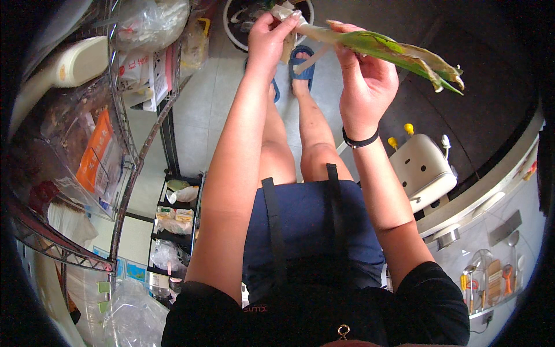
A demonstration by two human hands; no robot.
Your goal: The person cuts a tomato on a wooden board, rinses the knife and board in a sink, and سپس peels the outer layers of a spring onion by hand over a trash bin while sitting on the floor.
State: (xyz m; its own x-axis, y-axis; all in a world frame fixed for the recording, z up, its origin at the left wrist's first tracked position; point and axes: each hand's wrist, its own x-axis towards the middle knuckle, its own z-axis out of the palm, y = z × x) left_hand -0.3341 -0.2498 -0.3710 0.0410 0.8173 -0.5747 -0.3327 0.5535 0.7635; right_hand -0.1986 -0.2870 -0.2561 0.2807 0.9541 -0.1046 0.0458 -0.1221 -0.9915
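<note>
A large green onion (377,43) lies across my right hand (366,82), which grips it around the stalk. Its green leaves point right and end in brown, withered tips. The pale stalk runs left to my left hand (269,43), whose thumb and fingers pinch pale, papery outer skin (284,11) at the white end. A thin strip of skin (310,60) dangles below the stalk between both hands. Beyond my left hand stands a round bin with a white rim (228,32); its dark inside holds scraps that I cannot make out.
A wire shelf rack (149,134) with plastic bags (151,24) and packages rises on the left. Lower down is a black tiered rack (173,206). At right sit a cream-coloured appliance (422,169) and hanging kitchen utensils (494,277). My feet in blue slippers (307,71) are near the bin.
</note>
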